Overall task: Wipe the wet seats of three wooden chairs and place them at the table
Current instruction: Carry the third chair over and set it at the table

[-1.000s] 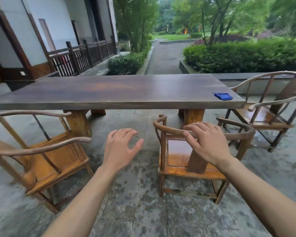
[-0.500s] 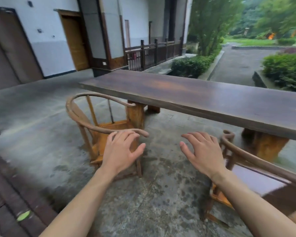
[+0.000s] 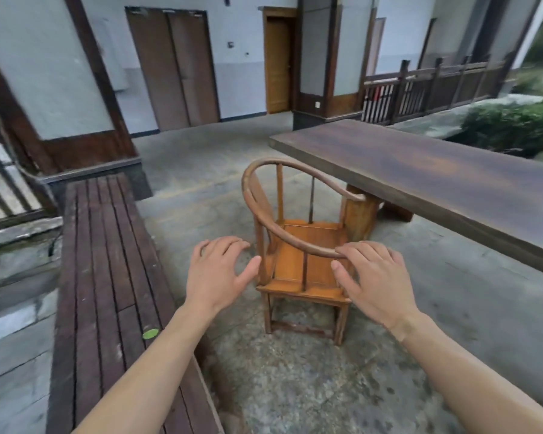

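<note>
A wooden chair [image 3: 308,242] with a curved horseshoe rail and an orange seat stands in front of me, near the left end of the long dark wooden table [image 3: 436,170]. My left hand [image 3: 218,270] hovers with spread fingers just left of the chair's back post and holds nothing. My right hand [image 3: 373,277] reaches over the near end of the curved rail, its fingertips at the rail; whether it touches I cannot tell. The other two chairs and the blue cloth are out of view.
A dark slatted wooden bench [image 3: 107,277] runs along my left, with a green leaf [image 3: 150,333] on it. Wet stone floor lies around the chair. A building wall with doors and a wooden railing [image 3: 420,89] stand behind; a hedge [image 3: 514,126] is at right.
My view has swung left from the middle chair to the left chair. My right hand left the middle chair's rail, and both hands have moved up to the left chair.
</note>
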A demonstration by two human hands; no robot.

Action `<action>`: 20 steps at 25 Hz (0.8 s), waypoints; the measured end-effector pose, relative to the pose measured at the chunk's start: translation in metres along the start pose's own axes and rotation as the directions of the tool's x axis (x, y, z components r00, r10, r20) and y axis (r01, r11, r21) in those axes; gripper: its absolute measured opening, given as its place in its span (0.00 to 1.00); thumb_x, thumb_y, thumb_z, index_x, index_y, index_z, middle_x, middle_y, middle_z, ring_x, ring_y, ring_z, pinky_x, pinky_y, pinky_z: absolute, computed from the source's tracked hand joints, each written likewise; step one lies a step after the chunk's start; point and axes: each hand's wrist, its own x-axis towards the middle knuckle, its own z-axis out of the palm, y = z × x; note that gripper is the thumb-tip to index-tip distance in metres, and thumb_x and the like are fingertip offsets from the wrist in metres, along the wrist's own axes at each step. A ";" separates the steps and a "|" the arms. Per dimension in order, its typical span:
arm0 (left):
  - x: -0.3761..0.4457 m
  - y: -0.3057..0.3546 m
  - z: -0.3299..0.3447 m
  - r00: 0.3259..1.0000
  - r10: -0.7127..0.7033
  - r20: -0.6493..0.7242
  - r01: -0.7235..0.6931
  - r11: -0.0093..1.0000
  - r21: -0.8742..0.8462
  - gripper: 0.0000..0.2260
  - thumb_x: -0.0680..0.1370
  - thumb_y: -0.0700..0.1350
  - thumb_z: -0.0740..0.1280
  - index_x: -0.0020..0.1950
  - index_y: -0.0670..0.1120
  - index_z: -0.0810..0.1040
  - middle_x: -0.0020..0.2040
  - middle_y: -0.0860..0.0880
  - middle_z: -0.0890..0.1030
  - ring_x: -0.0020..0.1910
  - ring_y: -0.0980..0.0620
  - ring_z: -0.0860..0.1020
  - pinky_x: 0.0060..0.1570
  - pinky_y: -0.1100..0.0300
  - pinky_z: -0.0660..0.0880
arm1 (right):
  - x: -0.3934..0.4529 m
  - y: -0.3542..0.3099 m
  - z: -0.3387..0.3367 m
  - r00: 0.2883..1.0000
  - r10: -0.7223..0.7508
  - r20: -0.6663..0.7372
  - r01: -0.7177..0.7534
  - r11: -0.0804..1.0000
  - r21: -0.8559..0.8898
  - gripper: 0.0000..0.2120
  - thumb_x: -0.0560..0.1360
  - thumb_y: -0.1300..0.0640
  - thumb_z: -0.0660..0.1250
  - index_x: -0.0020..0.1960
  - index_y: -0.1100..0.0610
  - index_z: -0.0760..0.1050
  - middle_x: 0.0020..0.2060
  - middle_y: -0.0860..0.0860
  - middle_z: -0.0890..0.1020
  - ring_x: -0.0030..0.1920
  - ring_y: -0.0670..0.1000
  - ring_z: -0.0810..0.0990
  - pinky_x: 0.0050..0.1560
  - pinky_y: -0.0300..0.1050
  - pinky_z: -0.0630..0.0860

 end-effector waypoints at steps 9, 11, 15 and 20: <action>0.096 -0.001 0.060 0.987 -0.137 -0.078 0.146 0.982 0.121 0.21 0.79 0.63 0.56 0.57 0.52 0.82 0.57 0.54 0.83 0.59 0.52 0.80 0.65 0.50 0.66 | 0.153 0.075 0.083 0.986 -0.165 -0.001 0.165 0.982 0.094 0.24 0.79 0.37 0.49 0.60 0.46 0.79 0.58 0.45 0.83 0.63 0.51 0.78 0.63 0.54 0.70; 0.115 -0.006 0.067 0.980 -0.182 -0.081 0.192 0.970 0.147 0.21 0.79 0.62 0.56 0.57 0.52 0.82 0.56 0.54 0.83 0.59 0.52 0.80 0.65 0.50 0.66 | 0.192 0.083 0.095 0.983 -0.185 -0.015 0.186 0.974 0.130 0.23 0.79 0.38 0.51 0.59 0.47 0.80 0.57 0.46 0.83 0.62 0.52 0.79 0.61 0.54 0.71; 0.135 -0.033 0.080 0.966 -0.243 -0.091 0.257 0.943 0.210 0.22 0.79 0.63 0.55 0.57 0.51 0.82 0.56 0.54 0.83 0.59 0.52 0.80 0.64 0.51 0.65 | 0.248 0.071 0.135 0.973 -0.227 -0.048 0.232 0.945 0.231 0.22 0.79 0.39 0.53 0.57 0.48 0.80 0.55 0.47 0.84 0.60 0.53 0.79 0.60 0.55 0.72; 0.159 -0.101 0.096 0.935 -0.338 -0.108 0.355 0.904 0.239 0.22 0.80 0.63 0.54 0.58 0.51 0.82 0.57 0.54 0.83 0.60 0.52 0.79 0.65 0.49 0.67 | 0.317 0.020 0.199 0.946 -0.315 -0.074 0.322 0.888 0.327 0.22 0.79 0.40 0.54 0.57 0.50 0.81 0.55 0.48 0.84 0.60 0.54 0.79 0.59 0.55 0.72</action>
